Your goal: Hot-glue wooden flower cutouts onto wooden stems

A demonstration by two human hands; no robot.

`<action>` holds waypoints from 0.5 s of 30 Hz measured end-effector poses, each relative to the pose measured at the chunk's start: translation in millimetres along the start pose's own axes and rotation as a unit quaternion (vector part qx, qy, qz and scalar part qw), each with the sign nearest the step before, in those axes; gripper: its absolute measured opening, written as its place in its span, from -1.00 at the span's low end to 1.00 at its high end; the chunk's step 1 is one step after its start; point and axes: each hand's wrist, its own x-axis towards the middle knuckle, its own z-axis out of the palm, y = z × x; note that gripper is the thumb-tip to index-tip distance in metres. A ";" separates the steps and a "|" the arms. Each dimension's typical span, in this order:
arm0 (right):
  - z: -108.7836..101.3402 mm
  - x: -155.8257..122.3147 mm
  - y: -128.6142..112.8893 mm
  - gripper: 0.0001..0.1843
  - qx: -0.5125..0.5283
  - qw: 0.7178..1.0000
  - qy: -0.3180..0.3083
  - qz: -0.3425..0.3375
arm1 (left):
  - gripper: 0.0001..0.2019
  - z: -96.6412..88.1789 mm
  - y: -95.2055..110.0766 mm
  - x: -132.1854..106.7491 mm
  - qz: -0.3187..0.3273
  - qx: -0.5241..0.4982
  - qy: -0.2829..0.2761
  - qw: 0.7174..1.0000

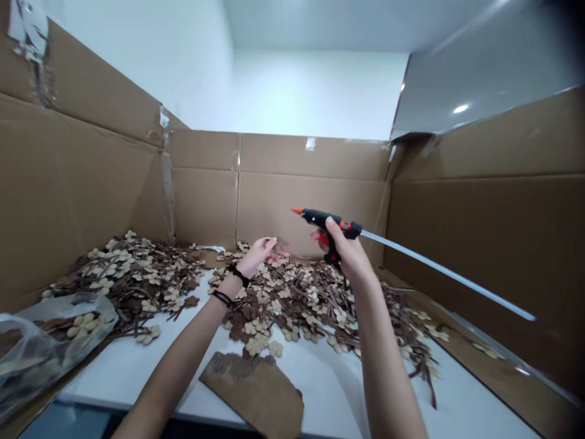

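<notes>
My right hand (342, 244) is wrapped round a black and orange hot glue gun (322, 219), held up in the air with its orange nozzle pointing left. From the gun's back end a long translucent glue stick (448, 277) sticks out and bends down to the right. Left of the nozzle and a little lower, my left hand (265, 253) pinches a brown flower-shaped cutout (281, 245), partly blurred. Nozzle and cutout are apart. Beneath both hands spreads a heap of cream and brown flower cutouts (292, 292) with thin brown stems.
Cardboard walls (311, 201) enclose the white table (329, 378) at the back and both sides. Another flower pile (137, 274) lies at the left. A clear plastic bag (68, 335) holds more cutouts. A torn cardboard piece (260, 393) rests at the front edge.
</notes>
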 end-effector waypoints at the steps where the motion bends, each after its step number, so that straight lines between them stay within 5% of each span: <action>1: 1.2 -0.7 -0.1 -0.39 -0.008 1.000 -0.017 0.003 | -0.71 -2.4 3.6 2.1 -0.003 -0.036 -0.008 0.999; 5: 6.1 -0.9 2.4 -0.32 -0.055 0.997 -0.050 0.010 | -0.74 -8.4 14.2 -1.9 0.006 -0.142 -0.019 0.990; 15: 4.2 3.6 13.2 -0.28 -0.089 0.993 -0.070 0.040 | -0.65 2.4 40.4 -16.2 0.046 -0.057 -0.017 0.997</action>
